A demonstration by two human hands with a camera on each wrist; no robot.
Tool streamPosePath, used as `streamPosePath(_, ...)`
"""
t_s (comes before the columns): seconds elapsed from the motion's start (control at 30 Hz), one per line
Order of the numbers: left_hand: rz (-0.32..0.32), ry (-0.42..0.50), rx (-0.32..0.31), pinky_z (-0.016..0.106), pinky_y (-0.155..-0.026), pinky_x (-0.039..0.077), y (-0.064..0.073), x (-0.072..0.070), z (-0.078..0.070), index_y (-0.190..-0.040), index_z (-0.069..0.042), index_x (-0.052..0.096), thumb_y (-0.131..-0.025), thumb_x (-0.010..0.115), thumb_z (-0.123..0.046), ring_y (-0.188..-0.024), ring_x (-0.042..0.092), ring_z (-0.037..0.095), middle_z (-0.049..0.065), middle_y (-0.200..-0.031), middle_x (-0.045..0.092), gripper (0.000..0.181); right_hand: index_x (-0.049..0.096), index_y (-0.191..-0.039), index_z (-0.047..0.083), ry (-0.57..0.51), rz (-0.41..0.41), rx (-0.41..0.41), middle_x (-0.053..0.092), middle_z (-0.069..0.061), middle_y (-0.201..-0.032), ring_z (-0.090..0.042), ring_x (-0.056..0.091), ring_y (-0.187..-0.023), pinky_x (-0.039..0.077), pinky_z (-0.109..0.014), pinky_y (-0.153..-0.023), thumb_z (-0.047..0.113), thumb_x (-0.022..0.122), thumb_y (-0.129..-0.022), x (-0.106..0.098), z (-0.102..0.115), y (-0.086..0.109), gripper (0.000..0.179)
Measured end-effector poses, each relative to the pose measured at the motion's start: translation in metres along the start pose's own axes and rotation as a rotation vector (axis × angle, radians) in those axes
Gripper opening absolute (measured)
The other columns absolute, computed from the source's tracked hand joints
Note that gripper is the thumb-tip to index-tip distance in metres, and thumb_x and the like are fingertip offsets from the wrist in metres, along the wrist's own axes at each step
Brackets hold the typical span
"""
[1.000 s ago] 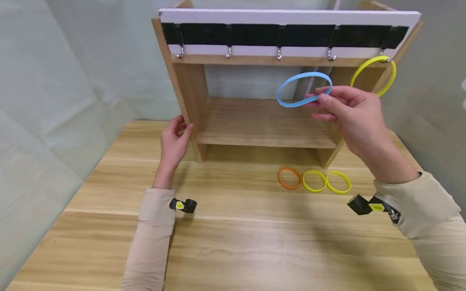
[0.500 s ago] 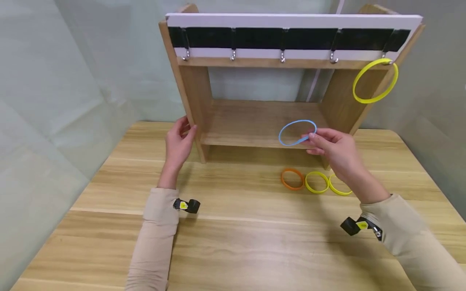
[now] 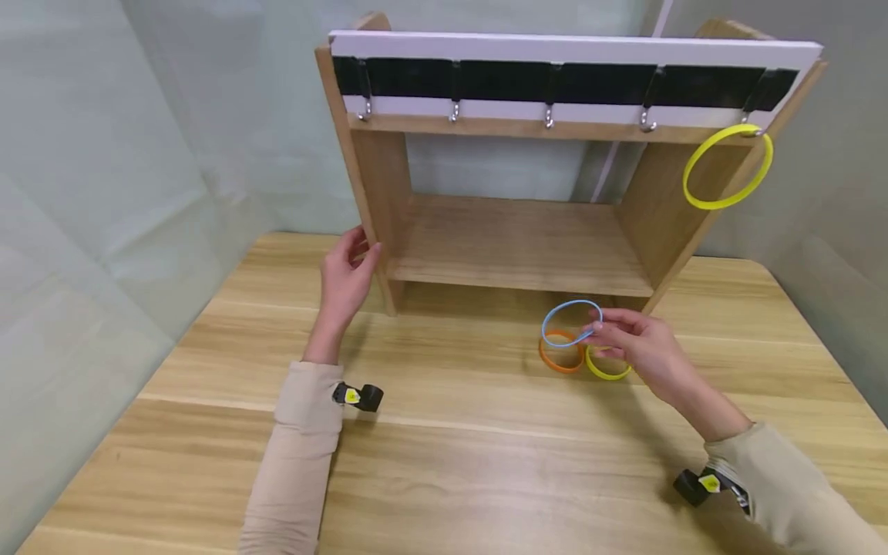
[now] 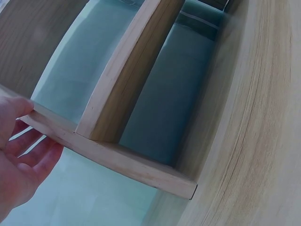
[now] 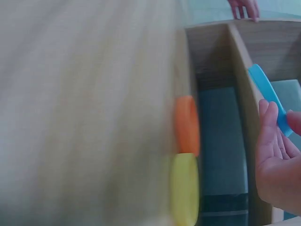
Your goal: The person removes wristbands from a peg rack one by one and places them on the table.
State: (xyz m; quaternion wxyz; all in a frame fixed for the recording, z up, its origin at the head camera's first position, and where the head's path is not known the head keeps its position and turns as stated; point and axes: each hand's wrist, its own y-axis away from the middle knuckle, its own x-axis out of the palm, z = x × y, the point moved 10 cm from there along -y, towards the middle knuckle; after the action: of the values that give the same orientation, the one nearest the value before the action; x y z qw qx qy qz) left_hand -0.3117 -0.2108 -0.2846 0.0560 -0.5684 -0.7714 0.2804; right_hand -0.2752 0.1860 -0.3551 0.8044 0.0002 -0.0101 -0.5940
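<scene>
My right hand (image 3: pixel 641 347) pinches a light blue wristband (image 5: pixel 270 96) between thumb and fingers, low over the table. In the head view the blue loop overlaps an orange wristband (image 3: pixel 562 371) that lies on the tabletop. Beside that one lies a yellow wristband (image 3: pixel 608 378), partly covered by my fingers; a second yellow one is hidden behind the hand. My left hand (image 3: pixel 344 281) grips the left side panel of a wooden shelf (image 3: pixel 520 239), thumb at the front edge and fingers behind it, as the left wrist view also shows.
A white board with a black strip (image 3: pixel 513 79) runs along the shelf's top front, with several metal hooks (image 3: pixel 549 119). From the rightmost hook hangs a yellow wristband (image 3: pixel 721 205). Pale cloth (image 3: pixel 104 193) stands behind the wooden table (image 3: pixel 444 478).
My right hand has come down from in front of the hooks to just over the wristbands on the table, with the blue wristband still pinched. The left hand keeps its grip on the shelf.
</scene>
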Motion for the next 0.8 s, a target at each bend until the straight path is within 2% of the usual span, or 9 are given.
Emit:
streamPosePath(0.1,-0.003,-0.002,-0.008,0.046,-0.096,0.048,-0.002,0.001,-0.001,-0.129,0.010,0.052,-0.095,0.058,-0.005,-0.114,0.058,0.033,0.025,-0.128,0.057,0.037,0.058,-0.112,0.002,0.022,0.015,0.042,0.072,-0.003,-0.096,-0.014,0.069,-0.088,0.057,-0.027,-0.074,0.005,0.061,-0.095,-0.001,-0.012,0.008,0.018)
streamPosePath(0.27,-0.010,-0.014,-0.018,0.050,-0.097,0.046,-0.003,-0.001,-0.003,-0.130,0.013,0.050,-0.095,0.056,-0.001,-0.116,0.056,0.038,0.029,-0.129,0.054,0.038,0.051,-0.123,-0.012,0.081,0.053,0.065,0.072,-0.008,-0.099,-0.017,0.070,-0.090,0.057,-0.030,-0.073,0.007,0.061,-0.095,0.000,-0.026,0.018,0.035)
streamPosePath(0.47,0.004,-0.017,0.001,0.046,-0.096,0.048,-0.003,0.000,-0.005,-0.130,0.008,0.053,-0.096,0.058,-0.006,-0.115,0.057,0.032,0.023,-0.129,0.057,0.038,0.041,-0.130,-0.020,0.123,0.103,0.084,0.069,-0.018,-0.106,-0.021,0.070,-0.089,0.058,-0.032,-0.069,0.005,0.060,-0.095,0.003,-0.036,0.030,0.047)
streamPosePath(0.7,0.009,-0.037,-0.003,0.045,-0.094,0.049,0.002,-0.001,-0.001,-0.131,0.006,0.053,-0.096,0.059,-0.010,-0.114,0.058,0.029,0.021,-0.129,0.057,0.039,0.056,-0.126,-0.007,0.036,0.205,0.172,0.070,-0.009,-0.107,-0.017,0.069,-0.092,0.057,-0.030,-0.073,0.006,0.058,-0.096,0.011,-0.053,0.042,0.033)
streamPosePath(0.8,0.012,-0.040,0.000,0.044,-0.094,0.049,0.002,0.000,-0.001,-0.131,0.006,0.053,-0.096,0.059,-0.010,-0.114,0.058,0.029,0.021,-0.129,0.057,0.039,0.056,-0.126,-0.007,0.028,0.221,0.197,0.070,-0.010,-0.107,-0.017,0.069,-0.092,0.057,-0.031,-0.073,0.007,0.059,-0.096,0.013,-0.061,0.046,0.033)
